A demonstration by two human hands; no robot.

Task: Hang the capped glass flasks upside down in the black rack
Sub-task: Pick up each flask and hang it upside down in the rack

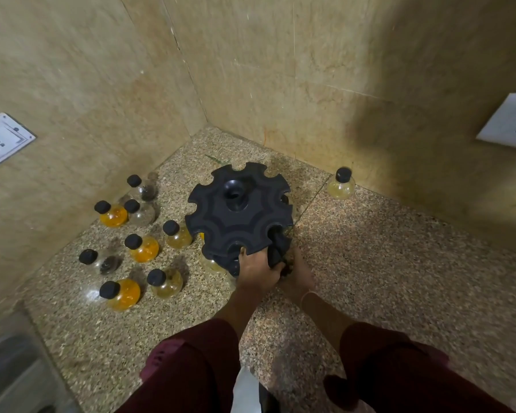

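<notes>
The black rack, a round disc with notches around its rim, stands in the counter corner. Both my hands reach under its near edge. My left hand curls its fingers around a black part of the rack's lower tier. Beside it, my right hand touches something small and dark, and its grip is hidden. A pale flask shows under the rack's rim. Several capped flasks stand to the left, among them an orange one and a clear one. One pale yellow flask stands alone at the back right.
Beige stone walls close the corner behind and to the left of the speckled counter. White sockets sit on the left wall and the right wall. A grey object lies at the lower left.
</notes>
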